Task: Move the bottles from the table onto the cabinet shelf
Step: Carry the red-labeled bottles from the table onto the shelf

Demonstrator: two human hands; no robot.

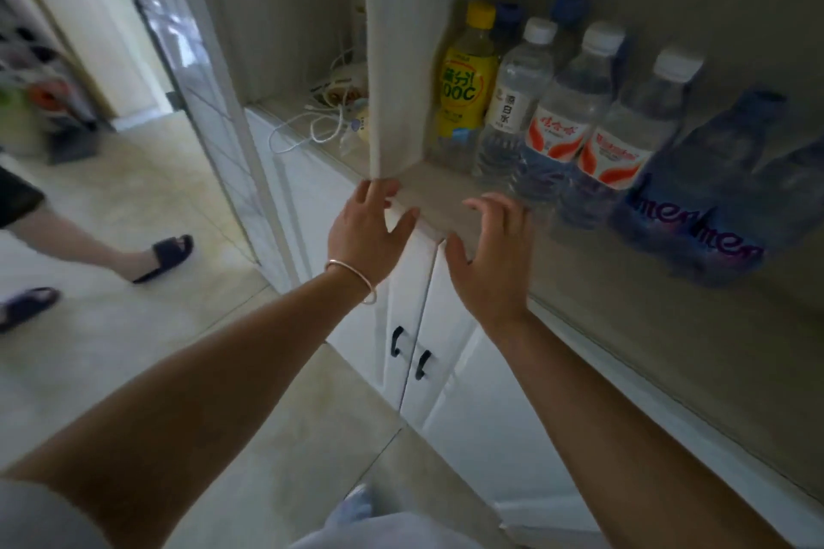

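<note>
Several bottles stand in a row on the cabinet shelf (450,210): a yellow-capped yellow bottle (466,85), a clear bottle with a white label (512,103), two clear bottles with red-and-white labels (562,120) (624,138), and a blue-wrapped pack of bottles (713,201) at the right. Blue-capped bottles stand behind them. My left hand (368,232), with a bracelet on the wrist, is open at the shelf's front edge beneath the white divider panel (392,58). My right hand (490,259) is open and empty, just in front of the red-labelled bottles without touching them.
White cabinet doors with two black handles (408,352) are below the shelf. A white cable and small items (330,116) lie on the shelf left of the divider. Another person's legs in dark slippers (165,256) stand on the tiled floor at the left.
</note>
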